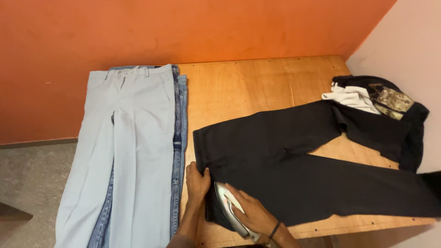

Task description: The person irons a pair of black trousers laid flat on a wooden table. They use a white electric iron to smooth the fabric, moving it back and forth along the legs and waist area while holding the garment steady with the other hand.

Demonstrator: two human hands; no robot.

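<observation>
Right hand (pixel 250 212) presses iron (pixel 229 206) onto black trousers (pixel 285 156) beside left hand (pixel 197 181)

Two bare forearms come up from the bottom edge, both near the black trousers (pixel 294 160) – no sleeves show on either. The left hand (pixel 196 181), at the trousers' hem end, wears no ring or band. The right hand (pixel 250 211), just below the trousers' lower leg, has a thin dark band around its wrist – its fingers also bare of rings
</observation>
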